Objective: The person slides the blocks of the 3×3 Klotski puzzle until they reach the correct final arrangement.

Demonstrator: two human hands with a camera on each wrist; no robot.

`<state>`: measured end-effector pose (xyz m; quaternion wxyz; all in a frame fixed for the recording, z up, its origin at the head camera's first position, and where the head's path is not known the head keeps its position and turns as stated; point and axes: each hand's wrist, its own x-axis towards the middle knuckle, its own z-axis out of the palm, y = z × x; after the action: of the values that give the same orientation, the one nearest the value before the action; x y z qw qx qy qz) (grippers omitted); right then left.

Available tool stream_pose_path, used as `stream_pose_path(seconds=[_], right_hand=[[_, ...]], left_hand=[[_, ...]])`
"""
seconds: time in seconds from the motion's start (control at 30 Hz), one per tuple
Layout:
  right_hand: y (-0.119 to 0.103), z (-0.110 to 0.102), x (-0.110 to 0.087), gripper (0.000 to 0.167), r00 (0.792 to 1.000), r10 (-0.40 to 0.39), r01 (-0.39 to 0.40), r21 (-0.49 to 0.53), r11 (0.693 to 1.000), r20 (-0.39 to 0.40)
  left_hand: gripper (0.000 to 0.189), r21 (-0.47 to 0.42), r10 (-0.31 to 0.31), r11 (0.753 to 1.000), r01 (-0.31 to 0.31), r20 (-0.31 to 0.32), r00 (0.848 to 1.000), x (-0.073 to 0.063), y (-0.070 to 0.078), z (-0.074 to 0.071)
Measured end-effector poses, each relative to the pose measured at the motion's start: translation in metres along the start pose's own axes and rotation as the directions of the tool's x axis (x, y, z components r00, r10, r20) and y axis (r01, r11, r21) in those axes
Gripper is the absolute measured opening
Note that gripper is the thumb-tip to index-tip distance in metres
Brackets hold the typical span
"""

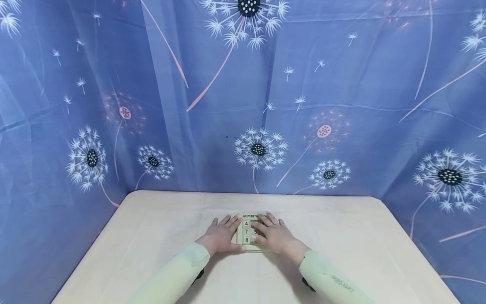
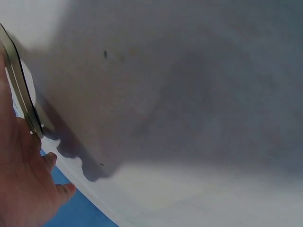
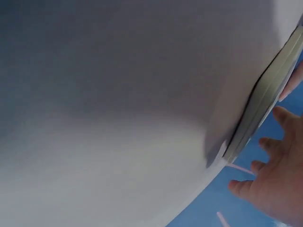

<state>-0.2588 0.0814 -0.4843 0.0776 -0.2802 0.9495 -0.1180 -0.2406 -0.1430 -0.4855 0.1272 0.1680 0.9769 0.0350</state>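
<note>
A pale green number slide puzzle [image 1: 247,232] lies flat on the table, its tiles 4, 7 and 8 showing down the left column. Along its left side rests my left hand [image 1: 221,236], fingers spread and pointing away, thumb by the near edge. My right hand [image 1: 279,237] reaches over the right half, fingers spread above the tiles, hiding much of the board. The left wrist view catches the side of the puzzle [image 2: 21,85] against the left hand [image 2: 26,179]. In the right wrist view, the right hand's fingers are stretched out beside the puzzle's thick edge [image 3: 265,97].
The puzzle sits on a cream-coloured table [image 1: 171,219] with rounded far corners. Blue curtains [image 1: 212,147] printed with dandelions stand behind the table and on both sides. Light green sleeves [image 1: 174,270] cover the forearms, with dark bands under the wrists.
</note>
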Motion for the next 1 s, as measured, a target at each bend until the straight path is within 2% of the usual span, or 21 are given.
stream_pose_path(seconds=[0.33,0.6,1.0], right_hand=[[0.026,-0.005,-0.017,0.060,0.999,0.011,-0.011,0.016,1.000,-0.038],[0.035,-0.007,-0.027,0.062,0.999,0.013,-0.013,0.009,1.000,-0.032],[0.040,-0.009,-0.030,0.060,1.000,-0.007,0.007,-0.028,1.000,-0.020]], left_hand=[[0.100,-0.023,-0.001,1.000,0.001,-0.023,1.000,0.000,-0.001,0.000],[0.100,-0.046,-0.006,0.999,0.005,-0.015,1.000,-0.001,0.001,0.001],[0.099,-0.045,-0.004,0.999,0.003,-0.020,1.000,-0.002,0.002,-0.001]])
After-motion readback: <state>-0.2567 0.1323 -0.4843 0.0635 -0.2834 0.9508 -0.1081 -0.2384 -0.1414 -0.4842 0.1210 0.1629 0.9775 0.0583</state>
